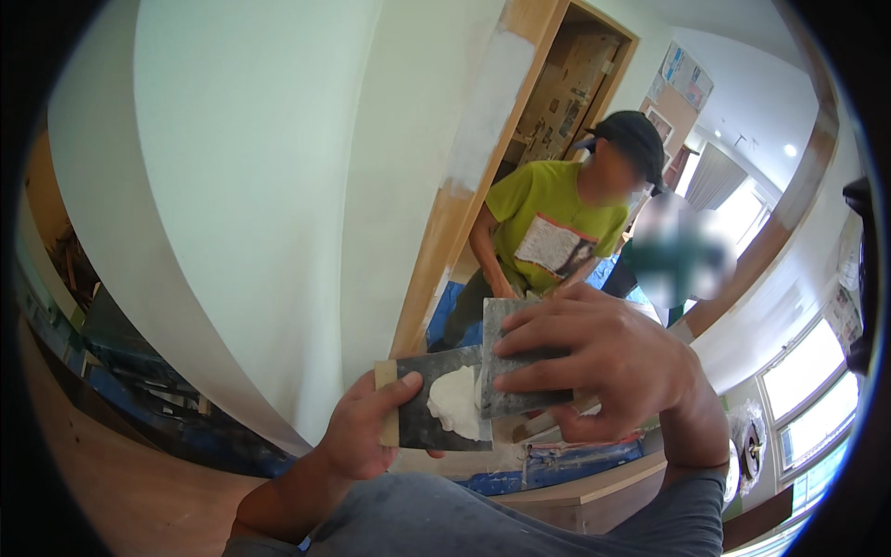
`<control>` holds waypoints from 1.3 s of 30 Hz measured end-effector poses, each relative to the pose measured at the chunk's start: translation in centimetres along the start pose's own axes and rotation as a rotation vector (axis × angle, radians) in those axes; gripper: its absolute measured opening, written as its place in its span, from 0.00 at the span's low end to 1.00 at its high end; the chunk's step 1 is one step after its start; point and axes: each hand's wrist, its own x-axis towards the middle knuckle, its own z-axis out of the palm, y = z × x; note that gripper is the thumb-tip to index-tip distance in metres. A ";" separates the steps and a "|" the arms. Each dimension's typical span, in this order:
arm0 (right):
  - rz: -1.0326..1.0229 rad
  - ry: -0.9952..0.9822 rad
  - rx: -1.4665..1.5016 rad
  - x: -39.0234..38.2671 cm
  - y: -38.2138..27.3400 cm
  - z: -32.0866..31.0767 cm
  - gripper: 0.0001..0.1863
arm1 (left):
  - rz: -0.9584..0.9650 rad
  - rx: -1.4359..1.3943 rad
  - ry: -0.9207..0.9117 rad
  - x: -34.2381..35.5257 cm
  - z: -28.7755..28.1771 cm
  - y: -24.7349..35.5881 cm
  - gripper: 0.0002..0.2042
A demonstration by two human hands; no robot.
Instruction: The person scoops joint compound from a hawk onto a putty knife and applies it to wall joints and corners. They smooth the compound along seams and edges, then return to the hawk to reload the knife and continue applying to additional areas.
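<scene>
A lump of white paste (455,401) sits on a dark plate (416,425), near the edge nearest the right hand (622,348). The left hand (357,427) grips that plate at its tan edge strip, thumb on top. The right hand is closed on a grey plate (498,320), fingers spread across its face, its lower edge just beside the paste. The step seems to be working paste between the 2 plates; the next move probably calls for a level left hand and a controlled scrape. The dark plate serves as the paste's tray. Beyond are a pale wall (251,186), blue sheeting (492,483) and 1 co-worker in a lime shirt (548,209).
</scene>
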 end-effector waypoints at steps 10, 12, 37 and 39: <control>0.025 -0.168 0.061 2.0 -1.2 -0.5 0.20 | -0.037 -0.009 -0.010 0.1 -1.0 0.3 0.19; 0.030 -0.229 0.016 2.4 -1.5 -0.3 0.21 | -0.032 -0.025 0.001 0.1 -1.3 0.4 0.20; 0.135 0.215 -1.061 11.0 7.5 -4.2 0.27 | -0.390 -0.124 0.051 -4.2 -9.0 -2.6 0.18; 0.138 0.218 -1.072 10.9 7.8 -4.2 0.27 | -0.420 -0.091 0.077 -4.5 -9.0 -2.3 0.18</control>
